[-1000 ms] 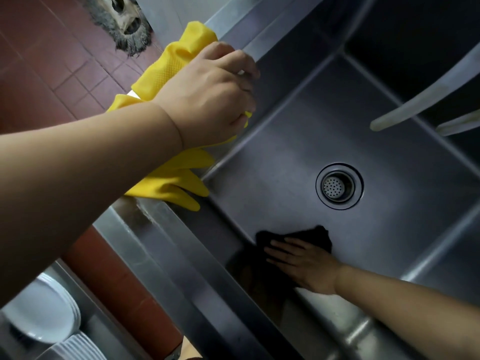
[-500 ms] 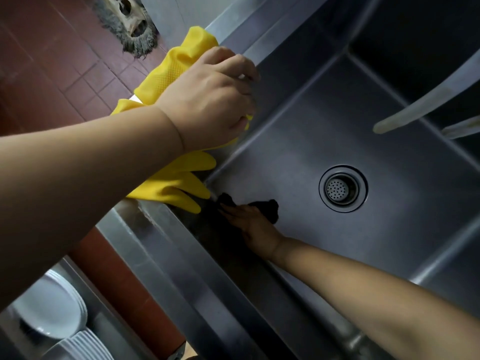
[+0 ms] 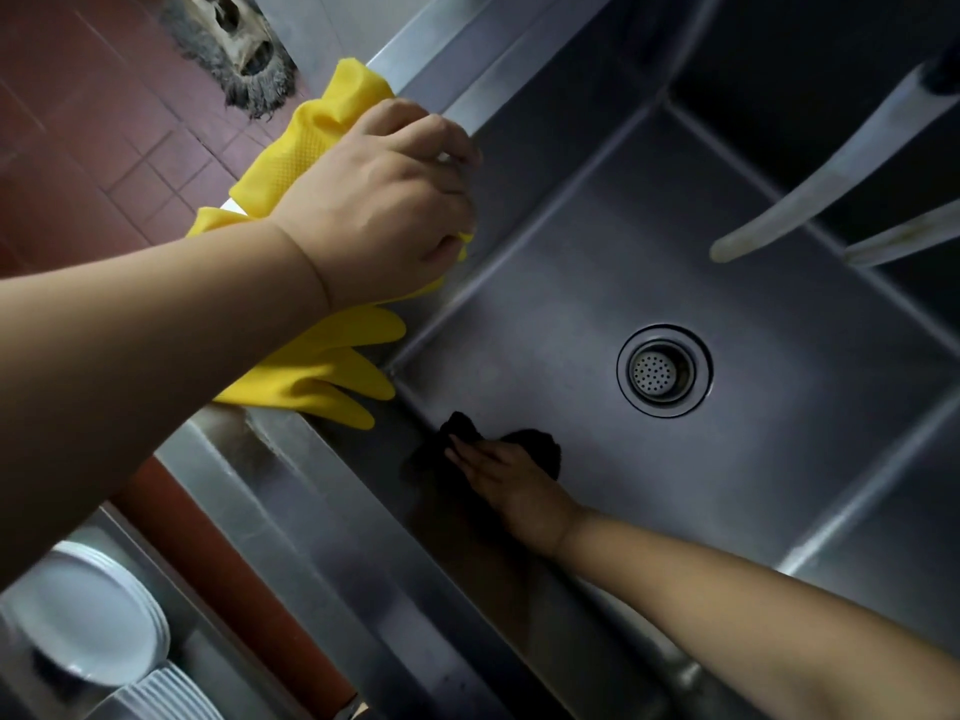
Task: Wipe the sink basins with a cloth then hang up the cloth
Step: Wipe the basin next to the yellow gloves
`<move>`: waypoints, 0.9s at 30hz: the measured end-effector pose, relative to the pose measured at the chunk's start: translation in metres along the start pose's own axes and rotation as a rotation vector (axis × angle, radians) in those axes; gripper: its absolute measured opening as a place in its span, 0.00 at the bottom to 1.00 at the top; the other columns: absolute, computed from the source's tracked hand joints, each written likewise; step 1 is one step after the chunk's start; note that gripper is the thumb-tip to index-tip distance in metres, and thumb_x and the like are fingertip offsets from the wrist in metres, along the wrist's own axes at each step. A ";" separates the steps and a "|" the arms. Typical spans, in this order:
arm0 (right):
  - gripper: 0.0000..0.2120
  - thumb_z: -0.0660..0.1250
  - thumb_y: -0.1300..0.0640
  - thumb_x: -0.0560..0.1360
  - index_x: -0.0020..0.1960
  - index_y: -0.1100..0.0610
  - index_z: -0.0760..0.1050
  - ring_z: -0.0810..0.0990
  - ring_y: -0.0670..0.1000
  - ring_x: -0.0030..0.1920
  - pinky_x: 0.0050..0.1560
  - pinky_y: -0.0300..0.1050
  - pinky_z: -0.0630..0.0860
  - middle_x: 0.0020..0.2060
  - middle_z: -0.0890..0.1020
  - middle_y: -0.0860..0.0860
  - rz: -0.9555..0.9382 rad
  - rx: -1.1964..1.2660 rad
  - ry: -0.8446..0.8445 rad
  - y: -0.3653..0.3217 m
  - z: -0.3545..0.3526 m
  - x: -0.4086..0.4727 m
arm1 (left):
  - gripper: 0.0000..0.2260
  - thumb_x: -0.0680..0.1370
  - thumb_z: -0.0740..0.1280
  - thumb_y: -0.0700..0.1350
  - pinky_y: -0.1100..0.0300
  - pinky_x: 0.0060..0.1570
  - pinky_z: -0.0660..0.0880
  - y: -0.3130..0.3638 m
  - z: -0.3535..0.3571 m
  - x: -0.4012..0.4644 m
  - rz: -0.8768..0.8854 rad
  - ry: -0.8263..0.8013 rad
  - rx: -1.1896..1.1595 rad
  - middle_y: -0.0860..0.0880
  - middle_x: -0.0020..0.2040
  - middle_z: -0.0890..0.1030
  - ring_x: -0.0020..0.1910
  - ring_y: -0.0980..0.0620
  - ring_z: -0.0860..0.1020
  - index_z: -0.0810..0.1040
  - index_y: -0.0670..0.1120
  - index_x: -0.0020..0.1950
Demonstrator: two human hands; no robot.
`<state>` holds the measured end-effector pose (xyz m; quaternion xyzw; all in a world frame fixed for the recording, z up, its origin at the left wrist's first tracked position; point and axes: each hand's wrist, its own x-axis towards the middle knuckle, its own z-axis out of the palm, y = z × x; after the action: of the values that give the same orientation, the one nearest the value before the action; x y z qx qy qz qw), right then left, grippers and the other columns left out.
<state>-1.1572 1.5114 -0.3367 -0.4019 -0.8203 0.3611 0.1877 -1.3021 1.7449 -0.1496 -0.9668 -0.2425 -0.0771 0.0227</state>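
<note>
- Red-brown tiled floor at upper left, with a grey mop head lying on it near the corner of a stainless steel sink unit.
- Sink basin, deep and rectangular, filling the centre and right; round perforated drain strainer set in the basin floor.
- Pale curved spout reaching in over the basin from the upper right, a second pale tube just beside it.
- Yellow rubber gloves draped over the basin's left rim, fingertips hanging toward the near corner.
- Left hand resting on top of the gloves at the rim, fingers curled down over the rim edge; whether gripping the gloves or only the steel edge, cannot tell.
- Black cloth lying on the basin floor in the near left corner, against the front wall, well apart from the drain strainer.
- Right hand pressed flat on the cloth, fingers straight and close together, pointing toward the corner; forearm entering from the lower right.
- Cloth partly hidden beneath the palm, dark folds showing on either side of the fingers.
- Front ledge of the sink unit running diagonally across the lower left.
- Stack of white plates on a lower shelf at bottom left, with a second ribbed white stack just beside it.
</note>
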 end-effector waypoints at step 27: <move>0.28 0.63 0.47 0.75 0.74 0.49 0.62 0.60 0.61 0.73 0.70 0.62 0.52 0.73 0.63 0.54 0.246 -0.557 -0.284 0.020 -0.030 -0.059 | 0.14 0.78 0.56 0.48 0.48 0.61 0.65 0.002 0.006 -0.001 0.046 0.019 0.067 0.49 0.47 0.83 0.60 0.45 0.74 0.81 0.46 0.45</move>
<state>-1.0927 1.4858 -0.3323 -0.4796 -0.8506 0.1955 -0.0904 -1.3012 1.7429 -0.1558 -0.9701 -0.2224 -0.0777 0.0590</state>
